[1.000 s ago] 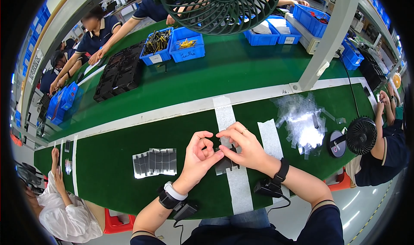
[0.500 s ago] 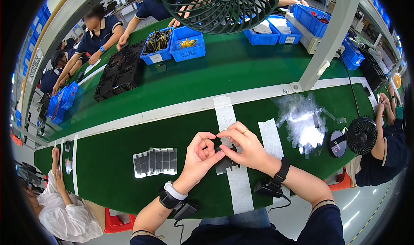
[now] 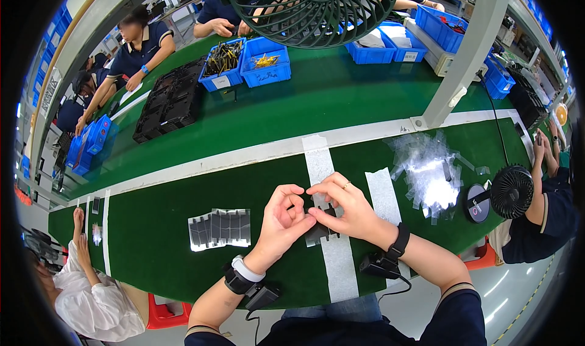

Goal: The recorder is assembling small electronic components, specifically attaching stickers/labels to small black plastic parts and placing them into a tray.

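Note:
My left hand (image 3: 281, 217) and my right hand (image 3: 346, 207) meet over a white strip (image 3: 339, 264) on the green table. The thumb tips come close together, and so do the index fingertips. Both hands are closed in a pinch; whatever lies between the fingertips is too small or clear to make out. Partly hidden under my right hand, flat black pieces (image 3: 314, 236) with notched edges rest across the strip. To the left of my hands lies an overlapping row of dark rectangular pieces (image 3: 219, 229) with clear edges.
A heap of clear film pieces (image 3: 420, 169) lies at right, beside a small black fan (image 3: 510, 190). Another white strip (image 3: 382, 194) runs nearby. Beyond the white rail stand blue bins (image 3: 265, 72) and black trays (image 3: 170, 99). A large fan (image 3: 311, 11) hangs overhead; co-workers sit around.
My hands stay almost in place, with only a slight shift at the thumbs. At the far side, a co-worker's arm has drawn back from the black trays.

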`<state>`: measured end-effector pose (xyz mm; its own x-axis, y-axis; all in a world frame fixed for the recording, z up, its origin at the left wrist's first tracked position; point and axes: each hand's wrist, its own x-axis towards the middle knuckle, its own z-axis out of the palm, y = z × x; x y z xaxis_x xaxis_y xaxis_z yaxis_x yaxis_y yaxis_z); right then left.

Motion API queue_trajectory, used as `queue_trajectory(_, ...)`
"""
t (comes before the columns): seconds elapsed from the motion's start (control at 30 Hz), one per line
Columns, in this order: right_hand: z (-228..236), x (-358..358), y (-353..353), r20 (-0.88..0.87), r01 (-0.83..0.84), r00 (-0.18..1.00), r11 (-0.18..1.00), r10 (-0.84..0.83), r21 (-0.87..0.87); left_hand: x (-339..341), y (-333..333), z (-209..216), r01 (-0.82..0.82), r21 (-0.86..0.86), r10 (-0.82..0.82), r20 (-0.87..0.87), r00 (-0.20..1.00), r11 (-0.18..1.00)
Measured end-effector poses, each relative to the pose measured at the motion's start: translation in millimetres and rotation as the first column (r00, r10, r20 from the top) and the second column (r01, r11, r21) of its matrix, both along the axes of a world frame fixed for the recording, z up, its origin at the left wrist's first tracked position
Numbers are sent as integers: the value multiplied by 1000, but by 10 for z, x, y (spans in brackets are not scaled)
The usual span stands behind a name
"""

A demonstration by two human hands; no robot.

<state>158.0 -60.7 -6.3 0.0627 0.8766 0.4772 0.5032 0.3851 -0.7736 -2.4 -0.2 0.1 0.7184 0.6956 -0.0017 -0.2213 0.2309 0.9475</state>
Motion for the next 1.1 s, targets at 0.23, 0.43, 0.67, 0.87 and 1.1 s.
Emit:
queue_trajectory(0.23,9,-15,-29,60,-22,998,1000,23,-12,31,-62,-19,-17,-49,19,53,998,999)
queue_trajectory(0.43,41,-34,-43,68,-42,997,999,43,-7,23,-89,-30,-22,-56,27,84,996,998)
queue_trajectory(0.67,37,-41,-42,76,-51,996,999,50,7,30,-102,-33,-11,-60,18,114,993,998)
queue_trajectory(0.87,1,-40,-35,68,-59,996,998,56,28,24,-107,-39,-4,-60,12,129,992,998)
queue_trajectory(1.1,10,-45,-34,73,-54,996,998,51,39,7,-98,-40,20,-45,-15,110,994,999)
